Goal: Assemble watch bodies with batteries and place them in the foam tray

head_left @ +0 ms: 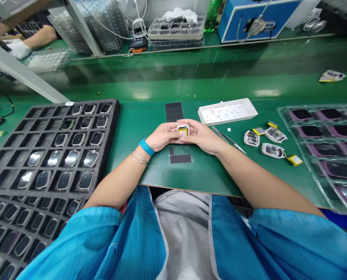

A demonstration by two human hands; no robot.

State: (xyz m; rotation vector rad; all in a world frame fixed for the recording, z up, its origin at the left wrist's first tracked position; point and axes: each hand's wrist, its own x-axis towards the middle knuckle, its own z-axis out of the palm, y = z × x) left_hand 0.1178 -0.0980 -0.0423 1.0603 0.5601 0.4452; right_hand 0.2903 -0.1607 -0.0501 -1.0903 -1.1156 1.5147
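A glossy green worktop [147, 171] extends beneath the left hand [163, 134] and right hand [204, 136]. Beyond both, a long green surface [173, 85] shows pale light reflections [266, 93]. A straight pale-grey metal post [27, 76] slants far left of the left hand; a blue, white-edged box-shaped cabinet [233, 19] stands well beyond the right.

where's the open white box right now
In the head view, the open white box lies right of centre on the green table, beyond the right hand and left of the clear tray.

White watch case [183, 129] — open, yellow piece [184, 132] inside — hand-held.
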